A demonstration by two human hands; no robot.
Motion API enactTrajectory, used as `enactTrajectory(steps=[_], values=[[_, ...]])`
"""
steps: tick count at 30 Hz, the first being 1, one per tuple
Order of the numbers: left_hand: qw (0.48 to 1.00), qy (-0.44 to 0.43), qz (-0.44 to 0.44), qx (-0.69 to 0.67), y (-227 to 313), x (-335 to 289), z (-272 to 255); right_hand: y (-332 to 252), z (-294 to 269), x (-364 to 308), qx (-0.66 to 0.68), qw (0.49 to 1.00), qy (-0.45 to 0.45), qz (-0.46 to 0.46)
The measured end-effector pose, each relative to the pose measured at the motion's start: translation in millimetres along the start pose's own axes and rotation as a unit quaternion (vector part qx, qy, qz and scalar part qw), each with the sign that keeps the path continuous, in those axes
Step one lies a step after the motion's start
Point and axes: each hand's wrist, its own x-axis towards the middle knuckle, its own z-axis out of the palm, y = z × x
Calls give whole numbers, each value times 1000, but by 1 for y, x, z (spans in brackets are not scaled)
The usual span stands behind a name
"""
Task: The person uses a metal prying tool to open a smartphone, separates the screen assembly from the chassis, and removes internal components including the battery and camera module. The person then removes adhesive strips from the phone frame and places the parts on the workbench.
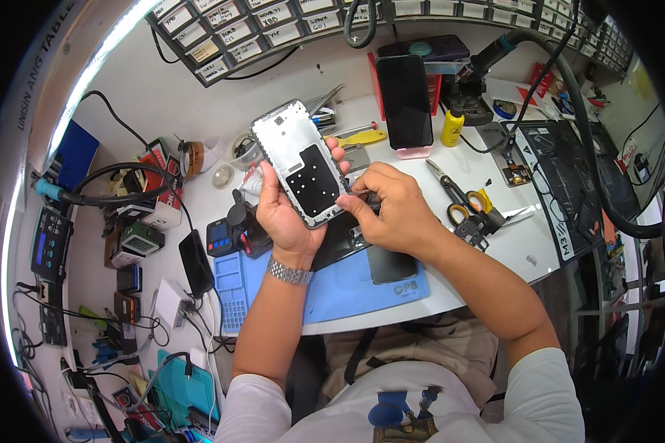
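Note:
A silver phone frame (282, 142) with a black panel in its lower half is held up in my left hand (287, 225). The thumb lies along its left edge and the fingertips wrap round its right edge. My right hand (389, 205) is closed in a pinch at the frame's lower right edge. Whatever is between those fingertips is too small to make out. Beneath both hands a blue work mat (332, 295) lies on the white table, and a dark flat phone part (391, 264) rests on it below my right hand.
A black phone (405, 103) leans upright at the back, beside a yellow bottle (453, 127). Right of my hands lie scissors (458, 198) and a black mat (561, 177) with small parts. Another phone (196, 263) lies at left. A thick cable (587, 148) arches overhead.

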Motion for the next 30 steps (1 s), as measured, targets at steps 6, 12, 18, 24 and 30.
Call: enactTrajectory(steps=[6, 12, 18, 24, 30], values=[[1000, -5, -1, -17, -1, 1, -2, 2, -5, 2, -9, 998, 16, 66], [1000, -12, 7, -7, 0, 2, 0, 5, -5, 6, -65, 992, 108, 8], [992, 58, 0, 109, -1, 0, 7, 6, -10, 8, -65, 990, 120, -43], [990, 46, -25, 133, -4, -2, 17, 2, -17, 11, -54, 986, 138, -71], [970, 27, -98, 220, -10, -7, 27, 6, -18, 11, 78, 988, 135, -23]])
